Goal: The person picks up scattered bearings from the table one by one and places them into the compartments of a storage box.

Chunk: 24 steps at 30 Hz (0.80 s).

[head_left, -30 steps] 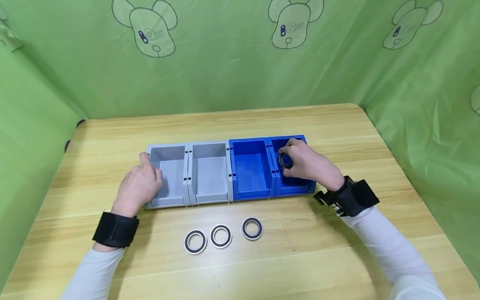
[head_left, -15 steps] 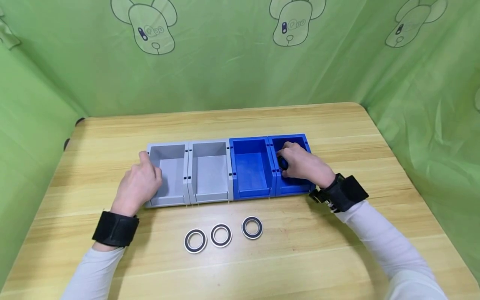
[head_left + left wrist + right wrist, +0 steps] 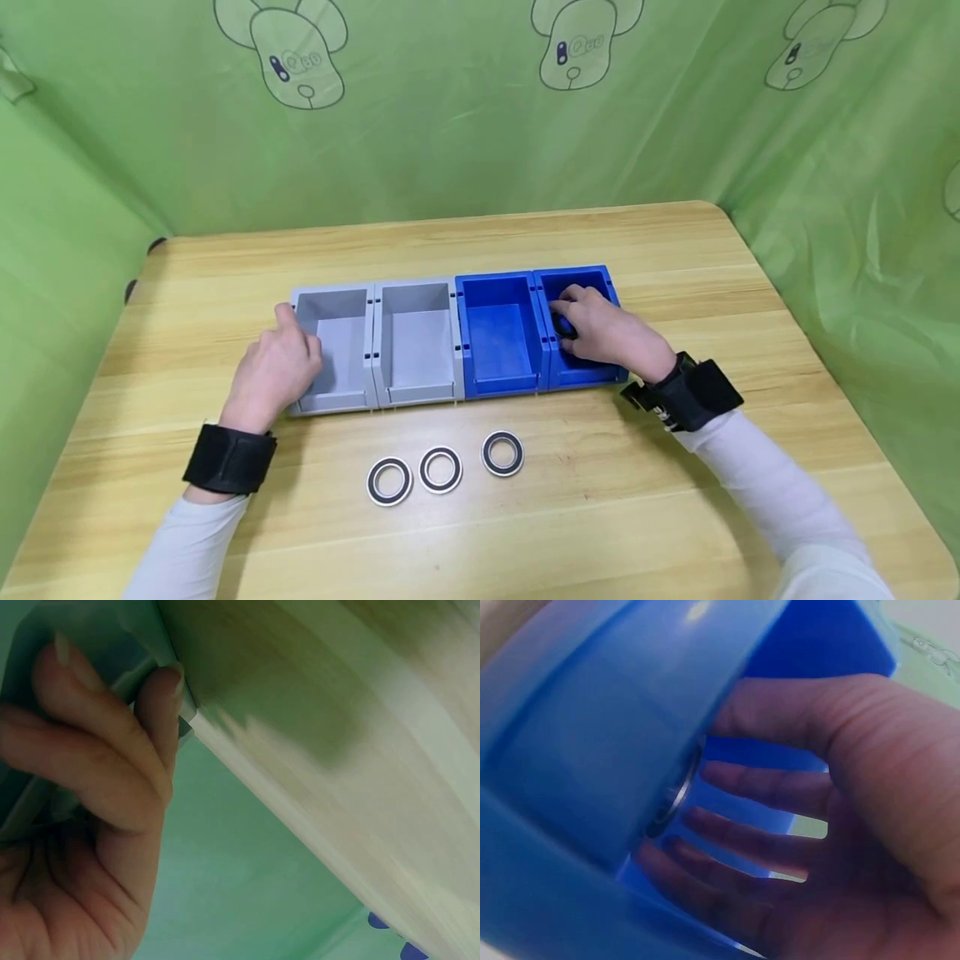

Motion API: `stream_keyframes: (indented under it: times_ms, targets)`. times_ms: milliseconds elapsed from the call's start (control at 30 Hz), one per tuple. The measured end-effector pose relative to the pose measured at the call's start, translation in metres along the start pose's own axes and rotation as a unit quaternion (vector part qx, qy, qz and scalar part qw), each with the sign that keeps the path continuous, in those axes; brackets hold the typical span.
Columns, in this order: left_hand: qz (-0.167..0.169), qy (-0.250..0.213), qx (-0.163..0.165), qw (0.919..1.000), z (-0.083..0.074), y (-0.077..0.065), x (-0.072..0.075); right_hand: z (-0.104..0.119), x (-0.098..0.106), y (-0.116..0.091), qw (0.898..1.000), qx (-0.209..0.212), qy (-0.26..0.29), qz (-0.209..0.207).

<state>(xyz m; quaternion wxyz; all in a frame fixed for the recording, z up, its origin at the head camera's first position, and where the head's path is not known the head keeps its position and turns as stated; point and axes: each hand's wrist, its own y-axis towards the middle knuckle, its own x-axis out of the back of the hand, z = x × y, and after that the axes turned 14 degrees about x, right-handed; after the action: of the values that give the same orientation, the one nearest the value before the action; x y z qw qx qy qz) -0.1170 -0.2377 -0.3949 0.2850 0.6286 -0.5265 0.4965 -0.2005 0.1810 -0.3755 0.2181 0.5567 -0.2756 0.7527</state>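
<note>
My right hand (image 3: 609, 335) reaches into the rightmost blue bin (image 3: 588, 377) and holds a ball bearing (image 3: 563, 326) with a dark face at its fingertips. In the right wrist view the bin's wall hides part of that bearing (image 3: 678, 796), and several fingers lie along its near edge. At the other end of the row, my left hand (image 3: 273, 367) grips the outer wall of the leftmost grey bin (image 3: 335, 403). The left wrist view shows its fingers bent over that wall. Three more bearings lie flat before the bins: left (image 3: 372, 492), middle (image 3: 427, 483), right (image 3: 487, 462).
Between the two outer bins stand a second grey bin (image 3: 418, 393) and another blue bin (image 3: 504, 387), joined side by side in one row. They rest on a wooden table (image 3: 570, 533). Green cloth walls (image 3: 442, 125) rise behind and beside it.
My right hand has lowered the bearing deeper into the rightmost blue bin, tilting it so that less of its face shows. The left hand and the three bearings on the table stay put.
</note>
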Motion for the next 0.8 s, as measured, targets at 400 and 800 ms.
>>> stream_keyframes:
  times_ms: [400, 800]
  targets:
    - [-0.007, -0.004, -0.004, 1.0000, 0.000, -0.001, 0.000, 0.024, 0.018, -0.029, 0.981, 0.062, -0.032, -0.181]
    - [0.002, 0.004, 0.002, 1.0000, -0.001, -0.001, 0.000, 0.102, -0.021, -0.037, 0.968, 0.189, -0.028, -0.162]
